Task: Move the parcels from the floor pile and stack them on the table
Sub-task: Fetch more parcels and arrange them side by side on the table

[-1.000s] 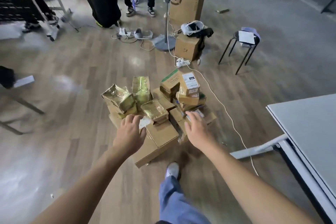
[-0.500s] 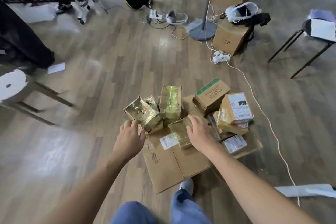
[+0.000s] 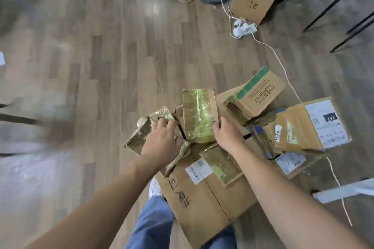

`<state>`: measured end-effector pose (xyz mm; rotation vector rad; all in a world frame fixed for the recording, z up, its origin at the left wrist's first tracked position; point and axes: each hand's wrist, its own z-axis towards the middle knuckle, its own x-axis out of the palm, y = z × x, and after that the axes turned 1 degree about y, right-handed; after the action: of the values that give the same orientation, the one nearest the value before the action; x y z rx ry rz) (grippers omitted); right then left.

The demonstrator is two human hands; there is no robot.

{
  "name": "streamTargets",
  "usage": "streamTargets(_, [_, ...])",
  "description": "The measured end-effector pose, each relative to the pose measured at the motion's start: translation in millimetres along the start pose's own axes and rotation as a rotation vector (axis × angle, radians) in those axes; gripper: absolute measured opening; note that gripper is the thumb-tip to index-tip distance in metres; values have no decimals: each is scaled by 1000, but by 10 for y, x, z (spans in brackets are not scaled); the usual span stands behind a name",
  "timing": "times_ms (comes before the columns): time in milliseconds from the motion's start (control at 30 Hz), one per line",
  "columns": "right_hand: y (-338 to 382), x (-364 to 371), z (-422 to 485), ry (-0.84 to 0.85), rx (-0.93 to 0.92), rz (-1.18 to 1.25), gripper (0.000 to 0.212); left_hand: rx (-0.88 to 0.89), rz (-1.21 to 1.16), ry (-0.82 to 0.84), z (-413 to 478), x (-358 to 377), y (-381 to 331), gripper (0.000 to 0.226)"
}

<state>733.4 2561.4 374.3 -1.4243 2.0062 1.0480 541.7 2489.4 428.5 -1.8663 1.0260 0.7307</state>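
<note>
Left hand [image 3: 162, 140] sits on the crumpled parcel [image 3: 144, 130], fingers curled over its far top edge and clamped there. It reads as steadying or taking that loose, dented wrap, which leans against its neighbour. Just right of that grip, touching it, stands the green-taped parcel [image 3: 199, 115], propped on edge. Right hand [image 3: 226, 137] is at its right side with fingers bent onto the edge and the thumb hidden, so I'd judge a pinch rather than a flat push. The two hands bracket this parcel, probably so it doesn't tip while being lifted. Under both wrists lies the big flat carton [image 3: 204, 204] with handwriting on it, serving as the base of the pile. A small taped parcel [image 3: 222, 164] lies flat on it directly below the right wrist. Right of the right grip and a bit beyond it is the green-striped box [image 3: 261, 93], on top of others. Further right the labelled parcel [image 3: 311, 125] tilts on the heap, not touched. A white cable [image 3: 283, 66] runs past the pile's far-right side up to a power strip [image 3: 242, 28]. All parcels are on the floor; the table isn't plainly in frame. Stage is pickup, nothing lifted clear yet. Risk is that the crushed wrap is slippery with tape and the neighbours could slide when one comes out.
</note>
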Motion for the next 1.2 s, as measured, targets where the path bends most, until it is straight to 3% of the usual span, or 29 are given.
streamTargets(100, [68,207,131,21,130,43,44,13,-3,15,133,12,262,46])
streamTargets(267, [240,382,14,-215,167,-81,40,-79,78,-141,252,-88,680,45])
streamTargets(367, [378,498,-114,-208,98,-88,38,-314,-98,94,390,-96,935,50])
streamTargets(433, [483,607,-203,-123,50,-12,35,-355,-159,237,438,-85,1073,49])
streamTargets(567, [682,746,-457,103,43,177,40,-278,-101,183,360,-134,1144,35])
streamTargets(733, [811,385,-874,103,91,294,44,-193,-300,21,50,-526,1061,37])
streamTargets(967, [678,-591,-1480,-38,154,412,51,48,-475,-36,-303,-1100,279,16])
streamTargets(1100, [169,-1028,-1977,-110,208,482,55,249,-518,-102,-589,-1192,-510,20])
streamTargets(1200, [-327,-1247,-2512,-257,218,562,52,348,-463,-157,-920,-1089,-1172,25])
